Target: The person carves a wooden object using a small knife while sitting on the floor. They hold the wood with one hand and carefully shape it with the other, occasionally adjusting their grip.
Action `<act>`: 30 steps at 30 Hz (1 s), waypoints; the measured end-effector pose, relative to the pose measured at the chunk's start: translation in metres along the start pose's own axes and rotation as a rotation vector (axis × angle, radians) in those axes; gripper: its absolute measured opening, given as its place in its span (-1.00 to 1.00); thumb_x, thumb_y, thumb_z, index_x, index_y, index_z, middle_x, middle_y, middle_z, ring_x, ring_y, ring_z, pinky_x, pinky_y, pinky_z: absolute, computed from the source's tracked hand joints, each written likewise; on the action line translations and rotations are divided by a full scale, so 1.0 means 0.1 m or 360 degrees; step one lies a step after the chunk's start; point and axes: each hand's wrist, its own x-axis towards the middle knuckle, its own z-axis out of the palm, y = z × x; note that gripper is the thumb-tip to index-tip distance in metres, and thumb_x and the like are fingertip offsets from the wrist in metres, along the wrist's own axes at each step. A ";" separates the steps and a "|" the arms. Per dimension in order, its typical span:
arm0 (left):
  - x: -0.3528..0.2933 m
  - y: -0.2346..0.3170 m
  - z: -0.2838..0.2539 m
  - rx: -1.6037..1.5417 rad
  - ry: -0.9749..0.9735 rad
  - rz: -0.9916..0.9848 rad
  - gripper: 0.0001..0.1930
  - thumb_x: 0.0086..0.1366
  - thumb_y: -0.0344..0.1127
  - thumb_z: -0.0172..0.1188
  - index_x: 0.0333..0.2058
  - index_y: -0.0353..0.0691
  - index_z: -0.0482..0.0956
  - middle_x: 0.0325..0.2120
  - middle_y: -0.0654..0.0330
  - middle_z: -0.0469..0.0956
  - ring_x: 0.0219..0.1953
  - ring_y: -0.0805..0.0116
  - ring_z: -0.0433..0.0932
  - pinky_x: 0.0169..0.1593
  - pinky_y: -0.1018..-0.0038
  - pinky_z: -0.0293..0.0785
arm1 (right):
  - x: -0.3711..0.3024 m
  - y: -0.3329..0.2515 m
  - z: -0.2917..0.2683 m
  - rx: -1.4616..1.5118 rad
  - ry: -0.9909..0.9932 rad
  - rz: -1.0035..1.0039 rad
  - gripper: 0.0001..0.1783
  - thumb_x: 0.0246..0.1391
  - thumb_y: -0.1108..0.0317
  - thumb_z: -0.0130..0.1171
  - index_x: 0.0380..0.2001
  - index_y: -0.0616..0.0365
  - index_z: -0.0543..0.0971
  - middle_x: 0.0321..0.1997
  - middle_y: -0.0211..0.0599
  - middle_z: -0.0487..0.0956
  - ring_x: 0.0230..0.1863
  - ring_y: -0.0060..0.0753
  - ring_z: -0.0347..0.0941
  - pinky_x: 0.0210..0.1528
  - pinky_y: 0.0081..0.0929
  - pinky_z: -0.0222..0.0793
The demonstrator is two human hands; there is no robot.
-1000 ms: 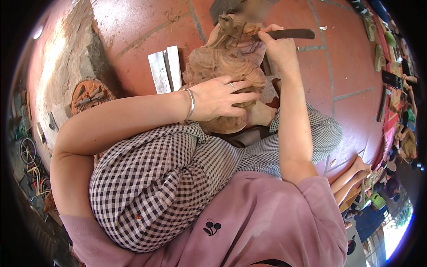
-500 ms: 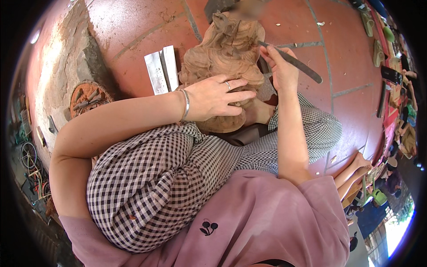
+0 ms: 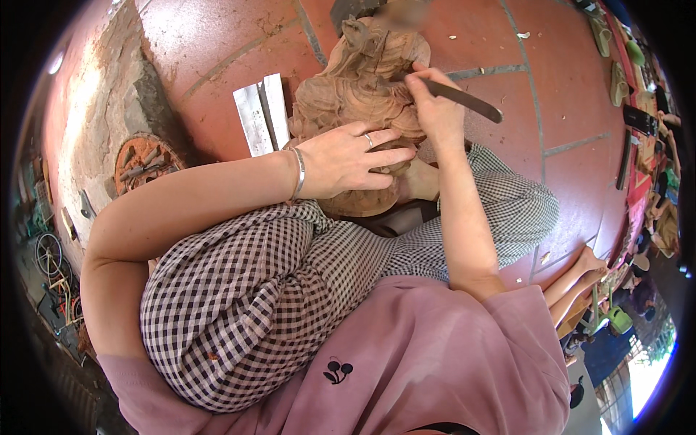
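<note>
A carved wooden statue (image 3: pixel 355 94) stands on the red tiled floor between my knees, leaning toward me. My left hand (image 3: pixel 351 158), with a ring and a silver bangle, lies flat across the statue's lower front and grips it. My right hand (image 3: pixel 433 109) is closed around a dark, long-handled carving tool (image 3: pixel 464 99), whose handle sticks out to the right while its working end meets the statue's upper part. The tip is hidden behind my fingers.
Two pale flat strips (image 3: pixel 259 116) lie on the floor left of the statue. A round tray of tools (image 3: pixel 143 163) sits by a rough stone edge at left. Another person's bare feet (image 3: pixel 580 272) and clutter are at the right.
The right hand has come down from the statue's top to its upper middle, and the tool's handle has swung from level to slanting down-right. The left hand stays on the statue.
</note>
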 end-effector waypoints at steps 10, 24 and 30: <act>0.00 0.00 0.00 0.0014 0.0000 0.0000 -0.70 0.16 -0.25 0.13 -0.09 0.06 0.54 0.36 0.22 0.18 0.36 0.15 0.20 0.29 0.21 0.27 | 0.02 0.03 0.01 -0.0109 0.0007 -0.0108 -0.73 0.07 0.17 0.30 -0.28 0.14 0.68 0.01 -0.12 0.61 -0.14 -0.13 0.58 -0.06 -0.33 0.48; 0.01 -0.01 0.01 -0.0003 0.0009 -0.0001 -0.75 0.16 -0.27 0.14 -0.14 0.02 0.54 0.36 0.19 0.19 0.36 0.13 0.19 0.30 0.17 0.26 | 0.17 0.23 -0.11 0.0571 -0.0094 0.0392 -0.68 0.09 0.20 0.35 -0.26 0.28 0.68 -0.25 -0.25 0.69 -0.19 -0.43 0.56 -0.06 -0.51 0.44; 0.01 -0.02 0.01 -0.0029 0.0012 -0.0001 -0.75 0.15 -0.27 0.15 -0.16 0.00 0.53 0.36 0.19 0.18 0.36 0.11 0.20 0.30 0.15 0.27 | 0.05 0.17 -0.02 0.0459 -0.0065 0.0087 -0.74 0.08 0.29 0.35 -0.26 0.28 0.69 -0.14 -0.27 0.69 -0.11 -0.48 0.55 -0.05 -0.53 0.43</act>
